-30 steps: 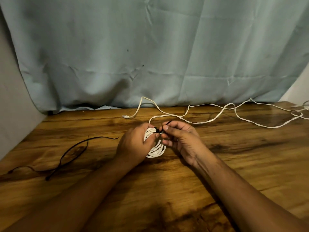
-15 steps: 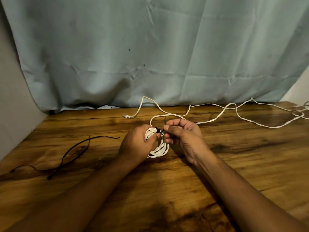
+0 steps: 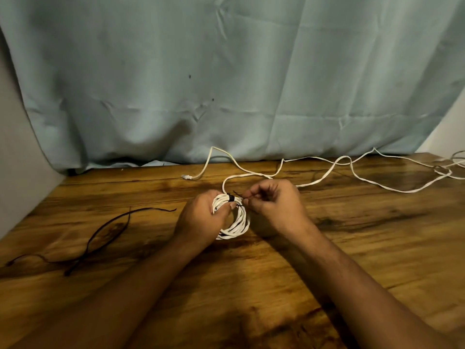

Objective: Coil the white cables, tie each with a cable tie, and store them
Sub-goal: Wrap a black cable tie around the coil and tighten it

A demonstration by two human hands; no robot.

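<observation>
The left hand (image 3: 201,220) curls round the oval coil of white cable (image 3: 240,224), long axis running near-to-far, while the right hand (image 3: 274,207) pinches the rightward-pointing tail of the thin black cable tie (image 3: 231,197).

The left hand (image 3: 201,220) hid the left side of the coiled white cable (image 3: 239,222). The thin black cable tie (image 3: 231,198) had its tail hidden in the pinch of the right hand (image 3: 274,207). The loose white cable (image 3: 377,183) was cut off by the right edge. Its small pale plug (image 3: 186,176) was too small to identify.

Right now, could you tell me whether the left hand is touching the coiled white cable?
Touching. The head view shows the left hand gripping the coiled white cable, its thumb lying across the strands just below the black cable tie.
</observation>
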